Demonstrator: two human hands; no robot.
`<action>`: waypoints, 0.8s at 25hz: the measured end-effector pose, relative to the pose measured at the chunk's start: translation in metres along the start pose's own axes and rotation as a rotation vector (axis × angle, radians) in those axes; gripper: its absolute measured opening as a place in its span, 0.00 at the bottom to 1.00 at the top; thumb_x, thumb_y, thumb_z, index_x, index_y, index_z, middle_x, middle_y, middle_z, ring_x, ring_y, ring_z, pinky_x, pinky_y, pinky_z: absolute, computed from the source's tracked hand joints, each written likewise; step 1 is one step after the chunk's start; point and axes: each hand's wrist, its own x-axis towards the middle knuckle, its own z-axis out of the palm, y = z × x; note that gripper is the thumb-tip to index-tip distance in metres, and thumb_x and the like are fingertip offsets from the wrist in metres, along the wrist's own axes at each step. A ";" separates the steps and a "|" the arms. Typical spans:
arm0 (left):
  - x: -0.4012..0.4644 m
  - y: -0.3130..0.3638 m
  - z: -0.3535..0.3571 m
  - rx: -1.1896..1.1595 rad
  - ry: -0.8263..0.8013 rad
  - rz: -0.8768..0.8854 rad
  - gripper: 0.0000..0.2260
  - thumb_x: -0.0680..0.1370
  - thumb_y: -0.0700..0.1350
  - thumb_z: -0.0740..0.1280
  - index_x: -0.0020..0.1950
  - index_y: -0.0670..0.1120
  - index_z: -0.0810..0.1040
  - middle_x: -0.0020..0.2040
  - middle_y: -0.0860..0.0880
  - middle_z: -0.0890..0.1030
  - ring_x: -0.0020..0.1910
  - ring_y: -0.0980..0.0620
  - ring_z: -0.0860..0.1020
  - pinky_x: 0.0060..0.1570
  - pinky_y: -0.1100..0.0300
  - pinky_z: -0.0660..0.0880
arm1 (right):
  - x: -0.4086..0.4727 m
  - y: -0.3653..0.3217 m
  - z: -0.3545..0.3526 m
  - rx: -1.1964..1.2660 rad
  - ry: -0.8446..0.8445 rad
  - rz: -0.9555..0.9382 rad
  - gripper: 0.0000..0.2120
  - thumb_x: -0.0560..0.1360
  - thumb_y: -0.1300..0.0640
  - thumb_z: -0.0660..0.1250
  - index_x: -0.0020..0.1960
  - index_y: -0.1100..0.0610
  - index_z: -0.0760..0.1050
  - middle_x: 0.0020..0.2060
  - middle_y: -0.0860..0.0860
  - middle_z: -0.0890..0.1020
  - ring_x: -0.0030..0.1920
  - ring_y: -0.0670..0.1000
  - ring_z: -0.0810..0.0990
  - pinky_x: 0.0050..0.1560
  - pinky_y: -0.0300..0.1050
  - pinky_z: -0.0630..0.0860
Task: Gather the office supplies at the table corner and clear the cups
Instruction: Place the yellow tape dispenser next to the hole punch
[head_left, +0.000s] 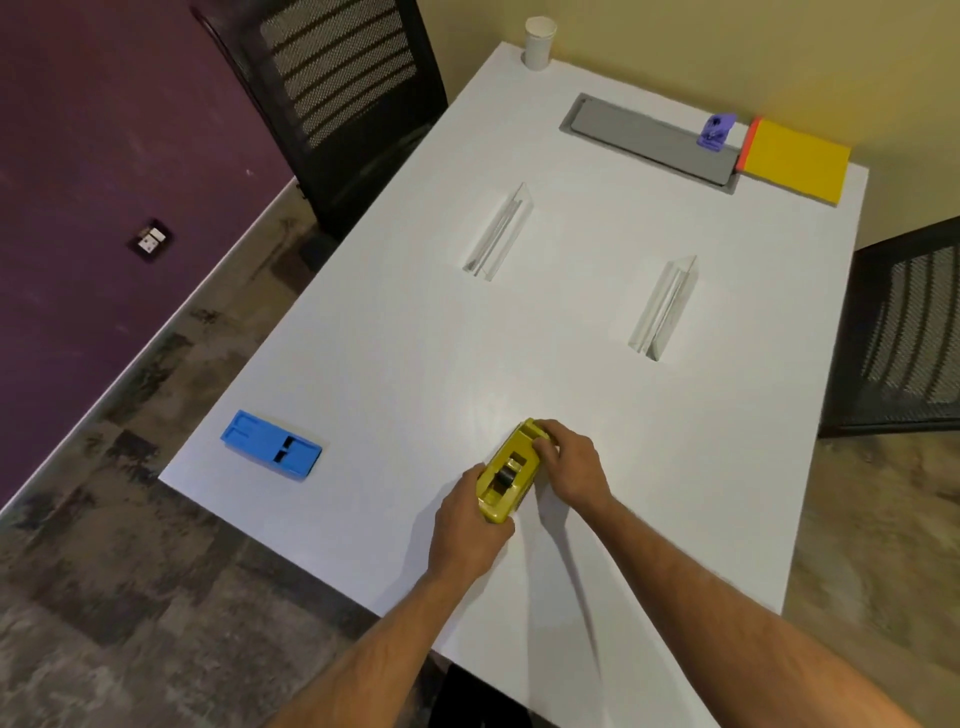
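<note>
Fingers of both hands are gripping the yellow plastic tape dispenser (508, 477) on the white bench (415, 364) — left hand (467, 525) at its near end, right hand (569, 467) at its far end — risking a slip if lifted unevenly.

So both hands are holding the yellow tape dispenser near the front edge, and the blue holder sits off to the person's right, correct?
Not quite. The head view shows both the left hand and right hand on the yellow tape dispenser near the front edge, but the blue holder sits off to the person's left, not right.

Purple wall (78, 130), mottled floor (130, 571), two black mesh chairs (337, 104).
</note>
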 end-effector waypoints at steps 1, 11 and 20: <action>-0.004 0.006 -0.008 -0.010 -0.012 0.027 0.28 0.69 0.54 0.78 0.65 0.60 0.71 0.54 0.62 0.80 0.50 0.58 0.80 0.39 0.76 0.73 | -0.007 -0.005 -0.009 -0.002 0.008 0.000 0.14 0.83 0.54 0.60 0.66 0.55 0.76 0.60 0.53 0.83 0.59 0.56 0.80 0.60 0.49 0.75; -0.056 0.080 -0.056 -0.135 -0.109 0.293 0.33 0.67 0.47 0.80 0.66 0.64 0.70 0.56 0.68 0.78 0.55 0.67 0.78 0.45 0.71 0.78 | -0.108 -0.048 -0.107 0.074 0.244 0.022 0.16 0.81 0.52 0.63 0.67 0.55 0.76 0.62 0.54 0.82 0.60 0.57 0.81 0.62 0.56 0.76; -0.126 0.133 -0.009 -0.221 -0.085 0.430 0.32 0.68 0.46 0.80 0.68 0.61 0.71 0.59 0.66 0.77 0.59 0.61 0.78 0.48 0.70 0.78 | -0.180 -0.018 -0.192 0.055 0.248 -0.052 0.16 0.78 0.50 0.66 0.66 0.48 0.79 0.59 0.49 0.84 0.57 0.52 0.82 0.60 0.56 0.78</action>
